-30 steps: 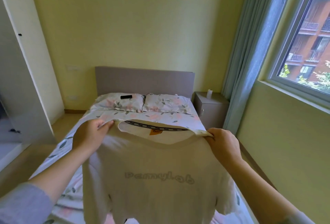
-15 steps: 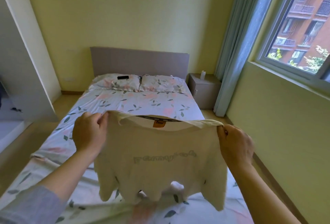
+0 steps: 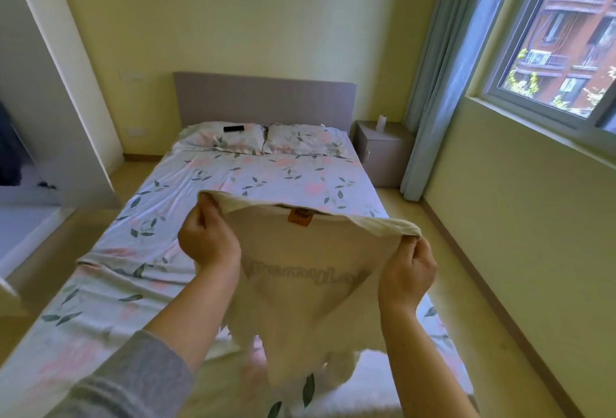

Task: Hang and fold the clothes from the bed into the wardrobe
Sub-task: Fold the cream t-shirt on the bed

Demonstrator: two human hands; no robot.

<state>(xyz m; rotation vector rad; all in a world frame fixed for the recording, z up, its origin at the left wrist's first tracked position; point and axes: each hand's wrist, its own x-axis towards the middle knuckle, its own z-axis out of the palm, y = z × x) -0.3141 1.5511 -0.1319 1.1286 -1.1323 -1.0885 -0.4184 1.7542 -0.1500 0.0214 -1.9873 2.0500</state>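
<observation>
I hold a cream T-shirt (image 3: 310, 297) up over the foot of the bed (image 3: 233, 191), its faint lettering and an orange neck tag facing me. My left hand (image 3: 208, 239) pinches its left shoulder and my right hand (image 3: 406, 272) pinches its right shoulder. The shirt hangs bunched between them, its hem drooping to the floral sheet. The white wardrobe (image 3: 50, 77) stands at the left with its inside open; dark clothing shows at its edge.
Two floral pillows (image 3: 300, 141) lie at the headboard, a black remote (image 3: 233, 128) on the left one. A grey nightstand (image 3: 383, 151) with a small white bottle stands right of the bed, beside a blue curtain (image 3: 443, 67) and a window. Floor strips run along both sides.
My hands have come closer together and lower, so the shirt that was spread wide now sags and bunches. My view has tilted down toward the bed.
</observation>
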